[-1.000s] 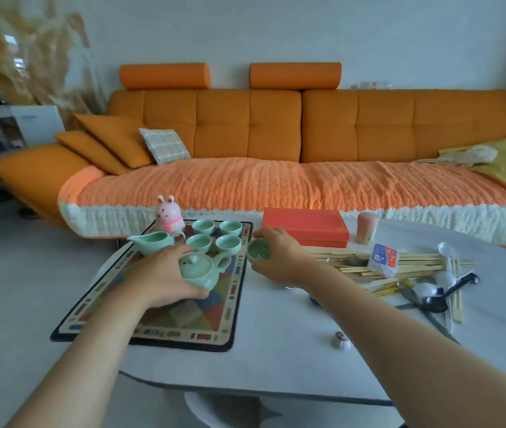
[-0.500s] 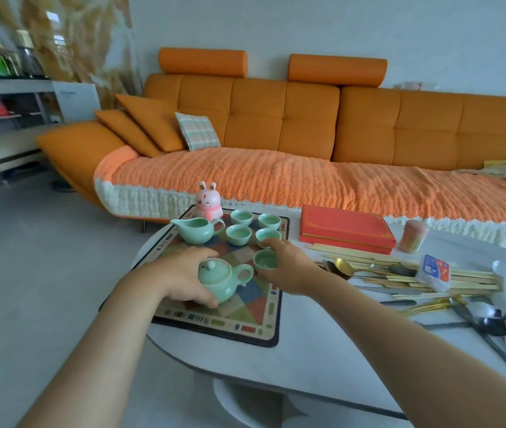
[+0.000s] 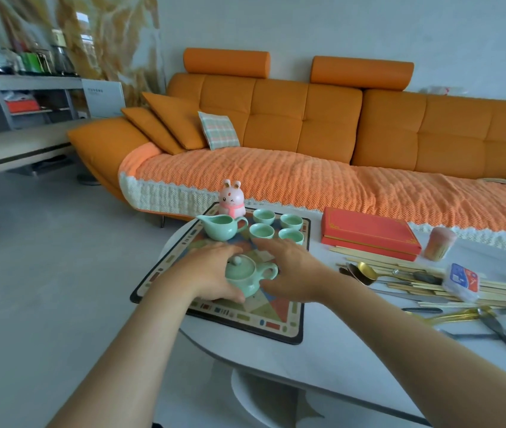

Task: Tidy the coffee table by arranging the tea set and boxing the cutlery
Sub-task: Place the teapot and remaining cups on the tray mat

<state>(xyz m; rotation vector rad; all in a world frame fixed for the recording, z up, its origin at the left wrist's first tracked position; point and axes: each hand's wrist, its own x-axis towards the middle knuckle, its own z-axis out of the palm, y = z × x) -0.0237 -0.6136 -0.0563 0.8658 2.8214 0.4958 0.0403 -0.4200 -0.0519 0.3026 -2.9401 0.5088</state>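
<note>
left hand is wrapped round the teapot body, low on the mat. right hand sits just right of that grip by the pot's handle, palm down. can't tell if it's holding anything underneath. risk imo: the lid looks unpinned, so a tilt could drop it, and the four cups just beyond the grip could get knocked.
</note>
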